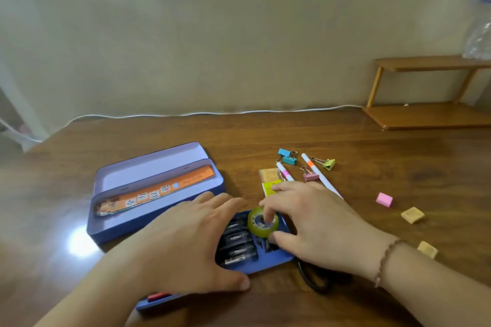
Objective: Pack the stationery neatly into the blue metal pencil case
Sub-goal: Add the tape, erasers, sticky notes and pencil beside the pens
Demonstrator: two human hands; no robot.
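The blue metal pencil case [159,223] lies open left of centre, an orange ruler [156,194] resting in it. In front sits a blue inner tray [268,260] holding several dark pens [239,244]. My left hand [186,241] lies flat over the tray's left part, fingers spread. My right hand [313,220] pinches a green tape roll [263,221] at the tray's right end. Two white markers [318,175], blue [287,156], pink [309,175] and yellow [328,163] binder clips and a small packet [269,175] lie behind my right hand.
A pink eraser [384,199] and two tan erasers [412,215] [427,249] lie at the right. Black scissor handles [316,281] poke out under my right wrist. A wooden shelf [425,114] stands at the back right; a white cable [212,113] runs along the wall.
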